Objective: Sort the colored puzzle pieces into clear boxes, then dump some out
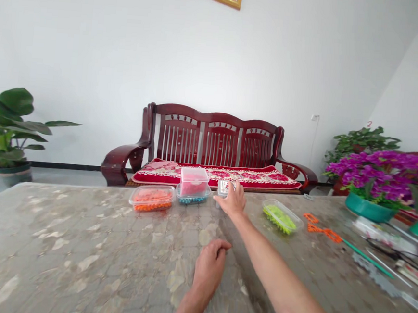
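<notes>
My right hand [234, 200] reaches across to the far side of the table, its fingers and thumb around a small pale box [223, 187] with a printed top. Closer to me, my left hand [210, 263] rests low over the tabletop with its fingers curled in, and nothing shows in it. Left of the small box, a clear tub of blue pieces [192, 198] has a lidded box with pink contents [194, 182] on top. Beside that is a clear tub of orange pieces [153, 198]. To the right of my right hand lies a clear tub of green pieces [280, 216].
On the right of the patterned table [88, 258] lie joined orange pieces [322, 229], a green stick [367, 258], grey pieces [376, 276] and glasses [400, 251]. Purple flowers in a teal pot [367, 206] stand behind them. A wooden bench [217, 142] is beyond the table.
</notes>
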Available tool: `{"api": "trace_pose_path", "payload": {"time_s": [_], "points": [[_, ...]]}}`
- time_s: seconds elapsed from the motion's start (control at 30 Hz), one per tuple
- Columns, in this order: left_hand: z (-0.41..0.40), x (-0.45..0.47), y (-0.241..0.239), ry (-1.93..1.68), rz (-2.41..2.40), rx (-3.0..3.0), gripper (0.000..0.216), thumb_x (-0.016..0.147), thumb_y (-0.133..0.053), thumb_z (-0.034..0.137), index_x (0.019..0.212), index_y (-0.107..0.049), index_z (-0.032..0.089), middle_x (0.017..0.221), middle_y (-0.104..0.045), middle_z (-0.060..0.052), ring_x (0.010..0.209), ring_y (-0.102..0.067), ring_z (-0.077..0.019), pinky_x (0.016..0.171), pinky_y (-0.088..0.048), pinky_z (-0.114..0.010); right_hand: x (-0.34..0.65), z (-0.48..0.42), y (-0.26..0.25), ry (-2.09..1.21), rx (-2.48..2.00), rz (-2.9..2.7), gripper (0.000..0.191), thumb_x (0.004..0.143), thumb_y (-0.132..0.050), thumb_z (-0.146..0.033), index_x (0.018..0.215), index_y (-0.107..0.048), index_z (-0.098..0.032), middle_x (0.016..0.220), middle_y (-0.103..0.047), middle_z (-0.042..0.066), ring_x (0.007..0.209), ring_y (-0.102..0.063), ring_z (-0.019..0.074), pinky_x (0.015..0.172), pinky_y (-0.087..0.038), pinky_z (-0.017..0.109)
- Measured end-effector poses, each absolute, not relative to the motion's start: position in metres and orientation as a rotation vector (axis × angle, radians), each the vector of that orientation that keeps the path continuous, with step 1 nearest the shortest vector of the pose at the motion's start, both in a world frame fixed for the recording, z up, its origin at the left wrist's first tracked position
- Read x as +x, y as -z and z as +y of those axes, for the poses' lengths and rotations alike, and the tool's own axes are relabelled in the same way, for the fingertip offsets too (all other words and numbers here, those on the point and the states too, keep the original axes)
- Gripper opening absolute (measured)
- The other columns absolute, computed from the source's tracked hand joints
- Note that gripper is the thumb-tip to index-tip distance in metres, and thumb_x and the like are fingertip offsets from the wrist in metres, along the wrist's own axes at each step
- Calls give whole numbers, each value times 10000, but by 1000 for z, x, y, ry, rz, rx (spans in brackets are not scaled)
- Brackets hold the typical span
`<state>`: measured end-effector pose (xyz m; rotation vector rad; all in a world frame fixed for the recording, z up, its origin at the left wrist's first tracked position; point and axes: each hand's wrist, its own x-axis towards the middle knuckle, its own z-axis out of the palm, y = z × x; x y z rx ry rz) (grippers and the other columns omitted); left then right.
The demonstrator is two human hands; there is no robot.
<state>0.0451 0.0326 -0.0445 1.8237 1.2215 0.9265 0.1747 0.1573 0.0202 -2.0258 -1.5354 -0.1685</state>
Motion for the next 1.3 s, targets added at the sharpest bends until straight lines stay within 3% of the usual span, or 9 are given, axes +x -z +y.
{"api": "trace_pose_path", "payload": {"time_s": [0.1, 0.27, 0.5, 0.8, 1.3], "points": [[33, 45, 47, -935, 1219, 1808, 332, 819, -448, 102, 933, -733, 228, 948, -755, 4, 926, -674, -164, 847, -486, -262, 166, 170, -19, 141, -2082, -1539, 734, 746, -628, -612, 1360, -437, -258, 1563, -196, 131, 1387, -204, 412, 995, -328, 598], [34, 46, 48, -919, 1222, 1813, 337, 810, -445, 95, 915, -728, 246, 930, -752, 21, 907, -672, -157, 839, -487, -252, 172, 177, -16, 144, -2154, -1545, 528, 783, -597, -431, 1270, -520, -244, 1397, -439, 134, 1286, -336, 367, 938, -390, 516], [34, 44, 44, -918, 1232, 1813, 339, 819, -448, 85, 925, -732, 235, 927, -758, 10, 910, -679, -158, 835, -488, -250, 182, 149, -16, 214, -2118, -1593, 514, 729, -595, -324, 1232, -526, -249, 1340, -504, 104, 1251, -361, 333, 947, -388, 477], [34, 42, 40, -905, 1217, 1876, 329, 821, -449, 98, 930, -730, 229, 946, -762, 1, 938, -687, -172, 857, -494, -260, 224, 50, -7, 381, -1884, -1784, 459, 694, -608, -262, 1150, -562, -235, 1267, -579, 77, 1214, -440, 286, 1001, -388, 393], [33, 39, 38, -831, 1201, 1964, 306, 833, -446, 125, 943, -718, 212, 971, -756, -12, 966, -678, -184, 883, -478, -281, 337, -103, 1, 504, -1985, -1706, 495, 676, -568, -236, 1171, -558, -250, 1315, -565, 85, 1290, -444, 302, 1102, -342, 457]]}}
